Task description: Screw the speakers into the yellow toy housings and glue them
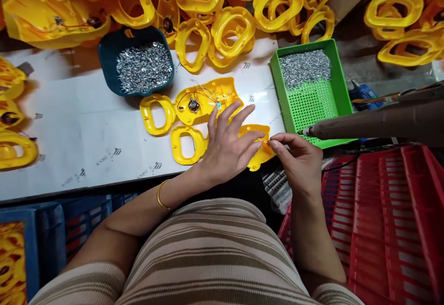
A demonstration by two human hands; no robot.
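My left hand (225, 145) reaches over the yellow plastic shells, its thumb and forefinger pinched at a thin wire while the other fingers are spread. Facing it, my right hand (300, 159) pinches the wire's end between thumb and forefinger; the fingertips hide most of it. Below them lies a yellow shell half (261, 159), partly covered by my left hand. Just beyond is a larger yellow shell (227, 91) with a round speaker (193, 105), thin wires and a small green circuit board (218, 106). Two yellow ring-shaped parts (145, 115) (176, 145) lie to its left.
A dark teal bin (106, 67) of small silvery screws stands at the back left. On the right is a green perforated basket (342, 94) with more screws, a brown-sleeved tool (367, 122) jutting over it. Yellow parts (232, 30) pile up behind. Red crates (378, 212) stand below right.
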